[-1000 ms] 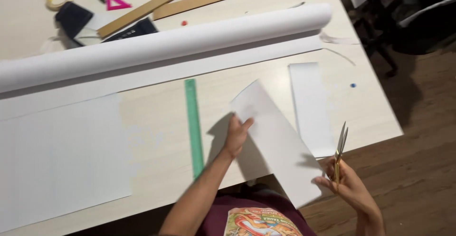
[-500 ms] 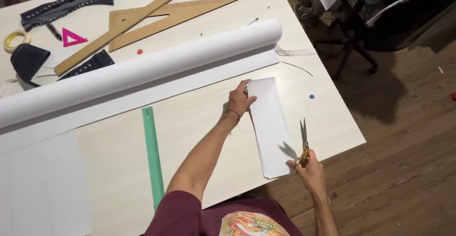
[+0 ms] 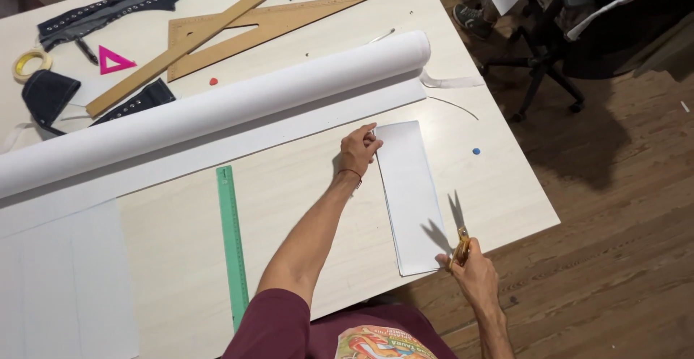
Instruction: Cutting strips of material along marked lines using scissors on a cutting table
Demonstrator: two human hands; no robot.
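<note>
You're pinning white paper strip (image 3: 410, 196) at far corner, left hand (image 3: 359, 149) pressing flat. Right hand (image 3: 471, 272) clamped around scissors (image 3: 460, 243) at near edge; keeping strip flat against table (image 3: 506, 185) helps.

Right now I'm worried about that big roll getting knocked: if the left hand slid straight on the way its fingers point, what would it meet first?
The left hand rests at the far corner of the white paper strip, fingers pointing up the table. Going straight on, it would probably meet the unrolled sheet edge first, then the white paper roll just behind.
</note>
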